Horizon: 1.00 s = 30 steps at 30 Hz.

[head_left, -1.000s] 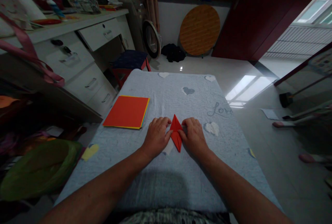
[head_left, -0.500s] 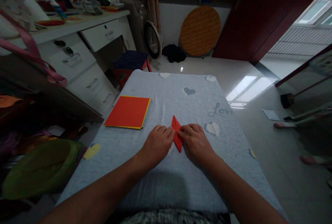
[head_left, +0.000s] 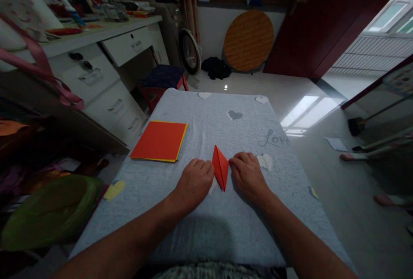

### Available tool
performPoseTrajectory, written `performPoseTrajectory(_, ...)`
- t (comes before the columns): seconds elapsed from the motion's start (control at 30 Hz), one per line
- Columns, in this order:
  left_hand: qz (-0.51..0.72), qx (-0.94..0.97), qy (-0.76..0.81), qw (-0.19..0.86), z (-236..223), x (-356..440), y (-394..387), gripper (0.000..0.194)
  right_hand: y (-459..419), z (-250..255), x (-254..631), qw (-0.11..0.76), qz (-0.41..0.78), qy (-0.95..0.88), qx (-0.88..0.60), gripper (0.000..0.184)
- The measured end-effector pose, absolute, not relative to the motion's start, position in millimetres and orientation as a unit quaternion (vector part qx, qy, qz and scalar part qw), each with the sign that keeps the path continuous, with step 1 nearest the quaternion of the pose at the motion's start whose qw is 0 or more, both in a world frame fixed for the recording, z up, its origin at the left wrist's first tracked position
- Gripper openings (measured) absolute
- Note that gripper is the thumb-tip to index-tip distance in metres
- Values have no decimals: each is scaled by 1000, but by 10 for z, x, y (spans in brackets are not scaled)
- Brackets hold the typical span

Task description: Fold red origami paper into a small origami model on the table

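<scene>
A piece of red origami paper (head_left: 220,168), folded into a narrow diamond with a crease down its middle, lies on the cloth-covered table (head_left: 200,236). My left hand (head_left: 196,180) is at its left corner, fingers curled and pinching the edge. On the opposite side my right hand (head_left: 248,173) pinches the right corner between thumb and forefinger. Both thumbs are partly hidden. To the left of my hands rests a stack of square coloured paper (head_left: 159,141), red on top with yellow and blue edges showing beneath.
A green-lined bin (head_left: 51,210) stands left of the table. Beyond the far edge are a stool (head_left: 164,76) with a dark top and a washing machine with its round door (head_left: 189,51) ajar. A white desk (head_left: 106,33) holds clutter.
My right hand has moved slightly right, off the middle of the red paper to its corner. My left fingers have also drawn back left, so more of the diamond shows.
</scene>
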State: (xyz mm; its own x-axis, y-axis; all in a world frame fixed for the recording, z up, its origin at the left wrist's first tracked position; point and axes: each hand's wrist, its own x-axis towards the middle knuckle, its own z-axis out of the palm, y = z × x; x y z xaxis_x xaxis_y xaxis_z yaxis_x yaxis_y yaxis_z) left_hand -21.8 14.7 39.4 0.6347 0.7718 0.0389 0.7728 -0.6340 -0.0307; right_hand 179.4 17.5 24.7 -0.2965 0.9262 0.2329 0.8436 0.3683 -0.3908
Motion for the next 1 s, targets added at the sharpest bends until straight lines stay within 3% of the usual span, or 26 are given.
performPoseTrajectory(0.17,-51,-887,-459,-31,382,-232,196,17,198,214,1640,224,119,-773,-582,12)
performPoseTrajectory(0.37,-104,-870,-471,-102,384,-234,218,24,194,186,1569,309,210,-714,-593,4)
performPoseTrajectory(0.53,-236,-797,-467,-301,450,-211,226,27,143,285,1543,374,326,-674,-548,3)
performPoseTrajectory(0.67,-335,-656,-434,-519,429,-202,260,31,116,374,1543,412,330,-729,-435,19)
performPoseTrajectory(0.77,-378,-533,-428,-624,372,-187,305,31,111,371,1573,421,299,-759,-396,31)
performPoseTrajectory(0.87,-410,-439,-420,-680,328,-163,350,27,117,320,1614,420,243,-772,-410,42)
performPoseTrajectory(1.0,-415,-426,-431,-678,275,-145,374,40,143,268,1665,387,187,-796,-426,43)
